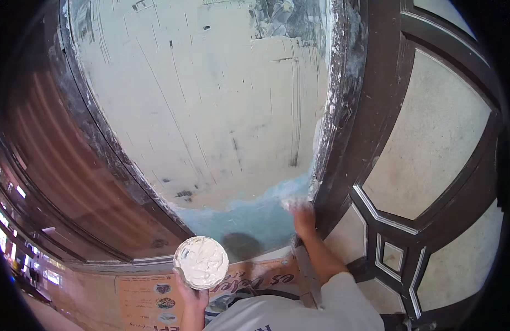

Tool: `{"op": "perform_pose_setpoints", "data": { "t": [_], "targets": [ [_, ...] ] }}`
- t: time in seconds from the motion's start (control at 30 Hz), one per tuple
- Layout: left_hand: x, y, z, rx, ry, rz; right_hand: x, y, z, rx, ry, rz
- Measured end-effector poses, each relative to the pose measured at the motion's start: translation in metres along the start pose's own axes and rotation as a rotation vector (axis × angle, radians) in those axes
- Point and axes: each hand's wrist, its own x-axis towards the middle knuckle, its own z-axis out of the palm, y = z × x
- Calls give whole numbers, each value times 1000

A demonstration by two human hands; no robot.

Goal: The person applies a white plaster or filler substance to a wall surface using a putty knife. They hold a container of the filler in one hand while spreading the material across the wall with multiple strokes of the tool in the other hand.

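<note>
Most of the tall wall panel (pixel 211 110) already wears pale filler; only a blue patch (pixel 249 218) at its foot looks bare. The right hand (pixel 303 216) blurs against that lower corner, grip unclear. The left hand (pixel 192 295) cups a round tub of white putty (pixel 201 262).

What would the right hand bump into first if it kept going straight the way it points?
Most likely the wall. The right hand reaches up at its lower corner, where the blue patch meets the dark door frame. It looks about touching already, though blur hides any gap.
</note>
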Motion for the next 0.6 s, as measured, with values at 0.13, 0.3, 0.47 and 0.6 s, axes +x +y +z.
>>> {"op": "perform_pose_setpoints", "data": {
  "t": [0.13,0.3,0.47,0.6],
  "targets": [
    [-1,3,-1,78,-10,64,-84,-17,19,345,-62,113],
    [7,-6,-1,37,28,-11,-69,-28,-13,867,-59,325],
    [6,-8,17,34,18,-21,2,-37,-76,1575,30,488],
    [7,-10,29,41,-22,-36,33,-49,-138,2007,-14,597]
  ]
}}
